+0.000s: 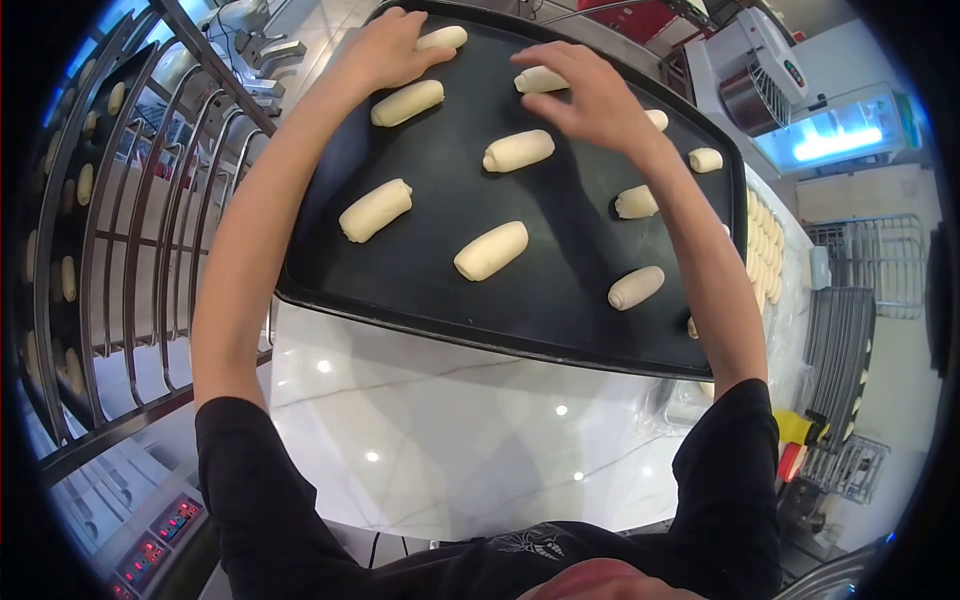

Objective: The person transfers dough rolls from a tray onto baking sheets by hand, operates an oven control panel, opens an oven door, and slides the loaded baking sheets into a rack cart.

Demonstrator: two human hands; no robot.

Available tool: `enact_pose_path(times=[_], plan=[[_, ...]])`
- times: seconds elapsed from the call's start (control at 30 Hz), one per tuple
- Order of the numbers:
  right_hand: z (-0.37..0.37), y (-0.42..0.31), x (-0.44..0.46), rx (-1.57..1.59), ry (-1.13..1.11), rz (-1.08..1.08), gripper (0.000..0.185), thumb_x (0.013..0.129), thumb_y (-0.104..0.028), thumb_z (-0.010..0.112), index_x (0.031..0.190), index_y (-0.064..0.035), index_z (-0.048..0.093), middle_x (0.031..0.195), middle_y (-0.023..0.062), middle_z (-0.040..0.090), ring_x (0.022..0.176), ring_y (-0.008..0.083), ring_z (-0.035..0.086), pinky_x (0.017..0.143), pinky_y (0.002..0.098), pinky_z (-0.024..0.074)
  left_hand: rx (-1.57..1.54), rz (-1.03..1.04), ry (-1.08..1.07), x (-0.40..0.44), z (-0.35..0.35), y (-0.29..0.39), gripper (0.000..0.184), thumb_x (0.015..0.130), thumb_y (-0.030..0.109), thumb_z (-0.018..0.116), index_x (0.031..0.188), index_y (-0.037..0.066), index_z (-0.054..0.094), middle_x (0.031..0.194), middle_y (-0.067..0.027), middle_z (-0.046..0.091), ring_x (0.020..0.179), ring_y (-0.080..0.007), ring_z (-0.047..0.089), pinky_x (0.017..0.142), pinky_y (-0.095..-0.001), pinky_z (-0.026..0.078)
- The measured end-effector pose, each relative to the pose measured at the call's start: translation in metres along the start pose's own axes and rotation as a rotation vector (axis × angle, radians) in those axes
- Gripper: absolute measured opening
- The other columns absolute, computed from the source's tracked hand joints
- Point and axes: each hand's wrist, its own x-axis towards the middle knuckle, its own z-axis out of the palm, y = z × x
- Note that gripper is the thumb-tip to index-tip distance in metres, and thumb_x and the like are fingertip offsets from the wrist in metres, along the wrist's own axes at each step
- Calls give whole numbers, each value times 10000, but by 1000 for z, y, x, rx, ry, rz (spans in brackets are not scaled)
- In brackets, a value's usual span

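Observation:
Short pale dough rolls, such as one dough roll [491, 251] near the front, lie spaced out on a large black baking tray [430, 255]. At the tray's far left, my left hand [388, 52] is closed around the end of a dough roll [443, 38], partly covering it. Just below that hand lies another dough roll [408, 103]. My right hand [592, 98] is over the far middle of the tray, thumb and fingers apart on either side of a dough roll [540, 79]. My right forearm covers part of the rolls on the right.
A metal rack [140, 240] holding trays of dough stands close on my left. The tray rests above a white marbled table [450, 430]. More dough rolls [765, 250] sit in rows to the right. A mixer [755, 85] stands at the back right.

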Motion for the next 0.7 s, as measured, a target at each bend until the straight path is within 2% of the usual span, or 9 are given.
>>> enact_pose_path(times=[0.07, 0.13, 0.2, 0.27, 0.4, 0.5, 0.63, 0.7], plan=[[-17, -32, -2, 184, -264, 27, 462, 773, -129, 747, 1209, -110, 596, 1160, 61, 611, 1095, 273, 564, 939, 397, 463, -42, -21, 72, -17, -15, 12, 430, 868, 394, 662, 1121, 47, 650, 1021, -168, 640, 985, -344, 610, 851, -415, 489], [-11, -44, -12, 172, -328, 41, 464, 774, -139, 750, 1210, -112, 596, 1150, 59, 607, 1091, 277, 563, 932, 402, 465, -100, -64, -223, -37, -35, 26, 400, 858, 341, 683, 1122, 45, 634, 1052, -168, 628, 967, -344, 607, 848, -411, 484], [-5, -51, -22, 156, -470, 54, 467, 775, -159, 755, 1211, -115, 595, 1131, 57, 598, 1084, 285, 560, 919, 412, 469, -92, 3, -206, -53, -32, 22, 385, 851, 315, 692, 1118, 44, 632, 1049, -168, 627, 964, -342, 607, 849, -407, 482], [-6, -51, -24, 153, -465, 53, 470, 774, -165, 757, 1212, -115, 594, 1121, 59, 596, 1081, 290, 561, 915, 417, 469, -83, 116, -165, -65, -31, 20, 362, 836, 262, 711, 1111, 42, 626, 1043, -168, 625, 958, -339, 608, 850, -400, 480], [-10, -48, -22, 144, -459, 35, 472, 774, -179, 761, 1210, -115, 594, 1096, 65, 596, 1071, 300, 567, 906, 425, 470, -259, 132, -194, -67, -32, 26, 349, 813, 207, 730, 1107, 46, 635, 1060, -167, 618, 958, -337, 609, 848, -391, 480], [-14, -41, -28, 149, -450, 45, 463, 778, -185, 760, 1205, -116, 597, 1089, 73, 602, 1063, 300, 574, 904, 420, 473, -173, 128, -216, -70, -27, 28, 369, 814, 235, 732, 1111, 40, 633, 1048, -168, 622, 958, -338, 610, 846, -385, 482], [-9, -10, -24, 293, -295, -21, 443, 790, -198, 754, 1195, -110, 599, 1053, 89, 610, 1042, 300, 586, 889, 415, 479, -84, 90, -195, -48, -33, 27, 368, 829, 283, 726, 1102, 52, 643, 1055, -157, 631, 990, -328, 619, 858, -397, 495], [-13, 11, -8, 127, -195, 16, 435, 797, -211, 752, 1194, -116, 602, 1056, 101, 618, 1034, 307, 591, 884, 411, 483, -63, 65, -187, -34, -28, 26, 363, 836, 300, 723, 1097, 59, 649, 1061, -151, 635, 1005, -322, 624, 865, -405, 501]])
